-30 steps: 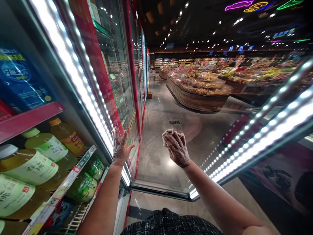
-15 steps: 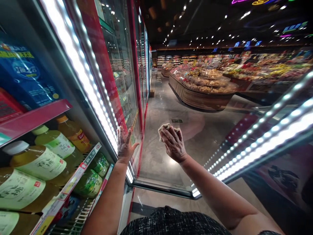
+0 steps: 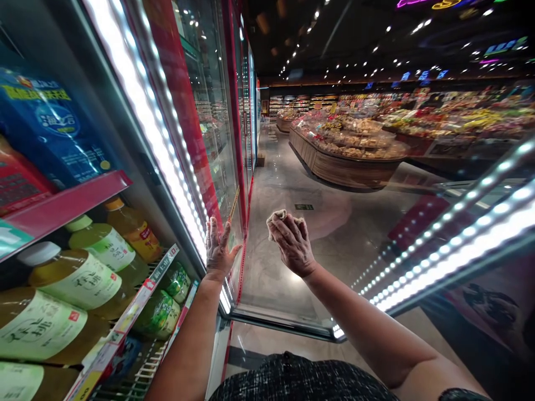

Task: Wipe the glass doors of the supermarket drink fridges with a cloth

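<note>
Sliding leftward across the glass door, right hand clutches a beige cloth, mostly hidden under its fingers, against the pane; left hand lies flat, fingers spread, at the door's hinged edge.

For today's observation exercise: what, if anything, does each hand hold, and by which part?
The right hand holds a bunched cloth, gripped around its middle, with one end poking out. The left hand holds nothing; it lies open against the glass door.

At nine o'clock the wire shelf carries yellow tea bottles lying on their sides; the red shelf above holds blue cartons.
</note>
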Action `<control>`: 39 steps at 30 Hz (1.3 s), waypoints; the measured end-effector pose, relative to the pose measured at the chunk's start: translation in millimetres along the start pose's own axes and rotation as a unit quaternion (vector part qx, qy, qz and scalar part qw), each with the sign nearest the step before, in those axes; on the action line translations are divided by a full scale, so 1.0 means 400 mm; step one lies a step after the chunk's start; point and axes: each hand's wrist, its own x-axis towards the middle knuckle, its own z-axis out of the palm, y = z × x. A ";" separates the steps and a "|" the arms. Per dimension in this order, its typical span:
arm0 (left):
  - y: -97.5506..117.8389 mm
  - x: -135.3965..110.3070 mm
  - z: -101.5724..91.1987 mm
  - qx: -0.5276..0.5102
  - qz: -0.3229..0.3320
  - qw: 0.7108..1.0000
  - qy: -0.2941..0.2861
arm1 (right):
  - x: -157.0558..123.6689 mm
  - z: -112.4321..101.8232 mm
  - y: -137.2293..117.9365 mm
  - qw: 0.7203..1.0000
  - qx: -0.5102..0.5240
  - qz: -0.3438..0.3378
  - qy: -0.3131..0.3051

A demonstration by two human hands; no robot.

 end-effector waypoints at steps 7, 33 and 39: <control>0.006 -0.001 -0.012 0.009 -0.021 1.000 -0.018 | 0.039 -0.003 -0.009 0.999 0.023 -0.007 -0.022; 0.000 0.012 -0.022 0.081 -0.070 0.994 0.014 | 0.137 0.071 -0.125 0.998 0.053 -0.030 0.011; 0.010 0.042 -0.048 0.147 -0.116 0.982 0.000 | 0.134 0.094 -0.151 0.990 0.108 -0.079 -0.046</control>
